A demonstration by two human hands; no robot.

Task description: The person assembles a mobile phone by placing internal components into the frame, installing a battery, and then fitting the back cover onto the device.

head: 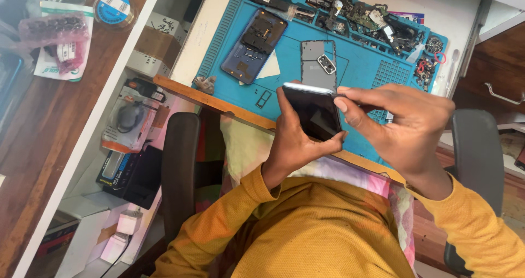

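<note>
As I look down from the head camera, the far left shows a wooden shelf (pixel 33 147) with a pink bubble-wrapped packet (pixel 53 29) and a round tape roll (pixel 113 9) lying on it. Next to it, below the white edge, boxed chargers (pixel 128 119) sit stacked in a lower compartment. Moving right, I see the blue mat (pixel 361 65) spread on the surface, carrying an opened phone body (pixel 254 47), then a grey back cover (pixel 318 63) just beside it, and a heap of loose circuit parts (pixel 372 18) along the far edge. In front of the mat, raised above its near edge, is the dark phone (pixel 314 111), screen towards me. My left hand (pixel 292 141) is curled around its lower part, thumb along the left side, gripping it firmly. My right hand (pixel 399 122) is pinched closed at the phone's upper right corner, thumb and forefinger together; I cannot tell whether something thin sits between them. Yellow sleeves (pixel 306 229) fill the bottom, with a chair armrest (pixel 476 152) at right.
</note>
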